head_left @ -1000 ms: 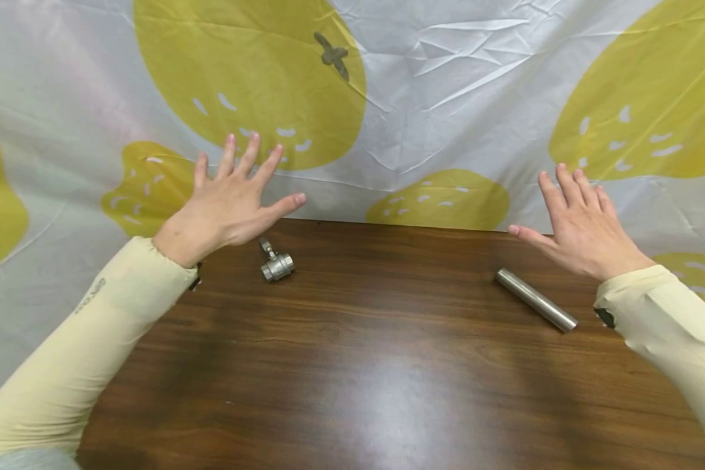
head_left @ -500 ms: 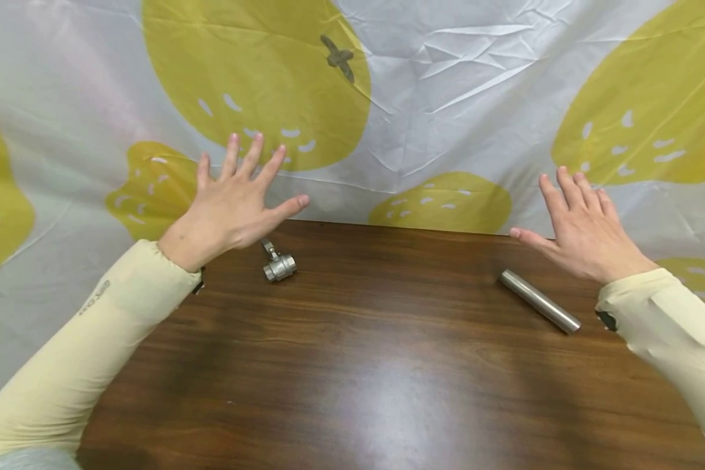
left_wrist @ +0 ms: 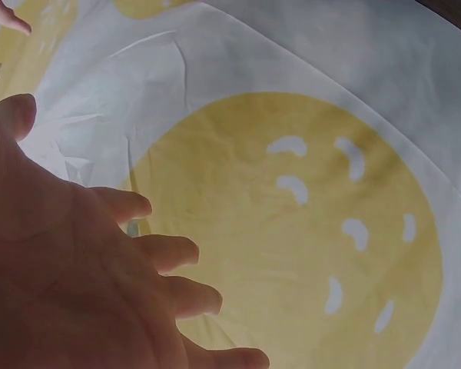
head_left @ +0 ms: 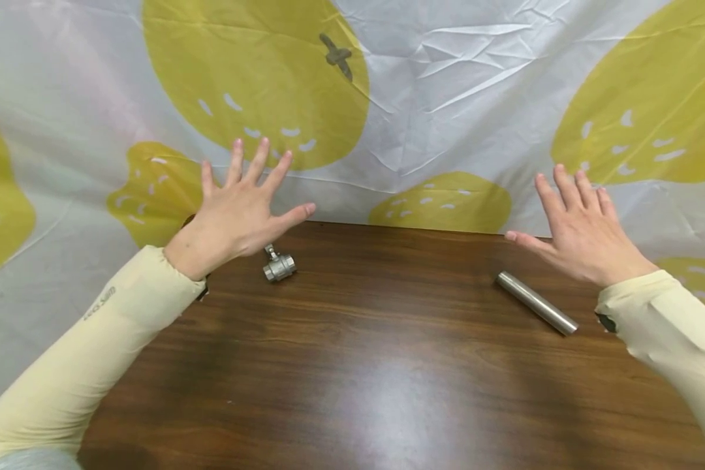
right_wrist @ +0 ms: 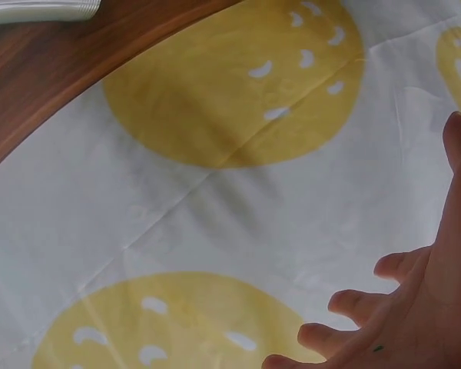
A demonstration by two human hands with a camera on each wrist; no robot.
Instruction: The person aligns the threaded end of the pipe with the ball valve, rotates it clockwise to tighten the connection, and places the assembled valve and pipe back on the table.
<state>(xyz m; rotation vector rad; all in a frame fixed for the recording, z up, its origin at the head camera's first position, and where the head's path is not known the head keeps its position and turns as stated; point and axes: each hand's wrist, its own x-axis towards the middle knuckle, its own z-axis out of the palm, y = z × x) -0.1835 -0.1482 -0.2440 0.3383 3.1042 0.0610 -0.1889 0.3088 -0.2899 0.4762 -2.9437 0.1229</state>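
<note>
— Left hand? 
— Spread wide, holding nothing, raised just above the valve at the table's far left

— Right hand? 
— Flat too, empty, above the steel tube lying far right

On the table we list a valve at far left and a pipe at far right, well apart. Behind the table we note a hanging sheet.
</note>
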